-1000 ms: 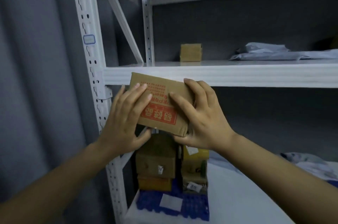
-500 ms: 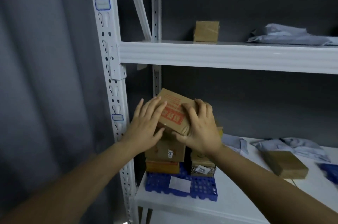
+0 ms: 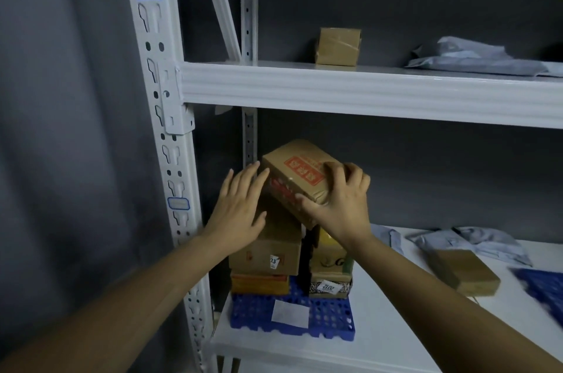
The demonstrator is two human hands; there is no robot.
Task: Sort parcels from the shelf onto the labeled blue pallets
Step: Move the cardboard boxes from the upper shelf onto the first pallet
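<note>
Head view: the red-labelled parcel [image 3: 300, 180] sits tilted on top of the stack of boxes [image 3: 268, 253], which stands on the blue pallet [image 3: 332, 324] at the left end of the lower shelf [image 3: 396, 339]. It looks like stiff cardboard, small and probably light, so it is best held by opposite sides. The right hand [image 3: 341, 205] grips its corner at 4 o'clock, with fingers curled over the top and the thumb on the front face. The left hand [image 3: 240, 208] is open with straight fingers, its fingertips at the parcel's 9 o'clock edge. Both forearms reach up from 6 o'clock.
</note>
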